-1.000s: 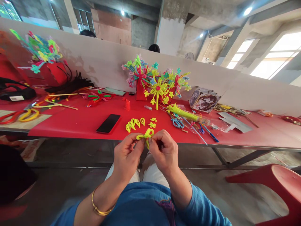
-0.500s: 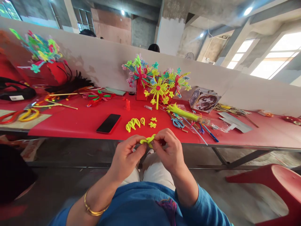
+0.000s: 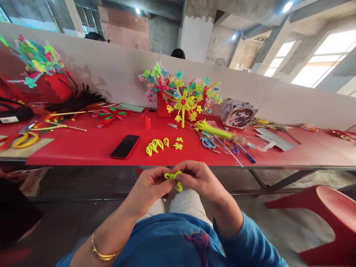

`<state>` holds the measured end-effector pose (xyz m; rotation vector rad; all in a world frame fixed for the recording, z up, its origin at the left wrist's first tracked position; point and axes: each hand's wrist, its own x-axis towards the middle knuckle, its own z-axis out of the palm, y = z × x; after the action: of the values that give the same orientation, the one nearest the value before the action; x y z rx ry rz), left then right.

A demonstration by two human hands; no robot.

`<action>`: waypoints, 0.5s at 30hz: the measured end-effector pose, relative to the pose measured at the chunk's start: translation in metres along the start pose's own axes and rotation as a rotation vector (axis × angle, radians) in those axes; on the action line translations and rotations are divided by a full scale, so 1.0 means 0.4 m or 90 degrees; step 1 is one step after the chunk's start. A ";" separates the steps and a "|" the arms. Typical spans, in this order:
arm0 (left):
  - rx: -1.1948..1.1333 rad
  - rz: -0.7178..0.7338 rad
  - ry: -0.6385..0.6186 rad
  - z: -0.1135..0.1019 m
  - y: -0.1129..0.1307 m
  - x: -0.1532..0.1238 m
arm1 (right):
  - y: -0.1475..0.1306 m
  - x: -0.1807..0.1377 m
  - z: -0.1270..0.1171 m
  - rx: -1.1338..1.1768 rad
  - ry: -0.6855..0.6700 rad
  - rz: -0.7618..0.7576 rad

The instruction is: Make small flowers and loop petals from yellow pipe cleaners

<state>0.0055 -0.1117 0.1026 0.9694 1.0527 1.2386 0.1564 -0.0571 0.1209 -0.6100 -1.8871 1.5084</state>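
Between my two hands, above my lap and just in front of the table edge, is a yellow pipe-cleaner flower (image 3: 178,186) with looped petals. My left hand (image 3: 151,187) pinches it from the left, and my right hand (image 3: 198,180) grips its right side with thumb and fingers. The fingertips cover part of its middle. On the table beyond lie several yellow pipe-cleaner loops (image 3: 155,146) and two small yellow flowers (image 3: 178,146). Farther back stands a large yellow pipe-cleaner flower (image 3: 183,105) on a thick stem.
A phone (image 3: 125,146) lies left of the loops on the red tabletop (image 3: 83,148). To the right are blue scissors (image 3: 208,142), a bundle of yellow pipe cleaners (image 3: 214,131) and a metal sheet (image 3: 274,139). A red stool (image 3: 328,215) stands at right.
Both hands have come down slightly toward my lap. The yellow flower has been turned, so its loops show more openly and one now hangs downward. The whole view has shifted a little.
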 end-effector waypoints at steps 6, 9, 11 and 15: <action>-0.070 -0.052 -0.051 0.001 0.000 -0.005 | 0.027 0.002 -0.036 0.118 -0.115 -0.028; -0.089 -0.090 -0.087 0.002 0.003 -0.005 | 0.029 0.007 -0.040 0.046 -0.158 -0.108; -0.103 -0.113 -0.106 0.003 0.003 -0.005 | 0.023 0.009 -0.041 -0.048 -0.165 -0.170; -0.129 -0.134 -0.118 0.005 -0.005 -0.005 | 0.013 0.006 -0.044 -0.154 -0.129 -0.241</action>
<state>0.0077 -0.1137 0.1013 0.7796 0.8436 1.0386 0.1674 -0.0422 0.1189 -0.1874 -2.2115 1.1406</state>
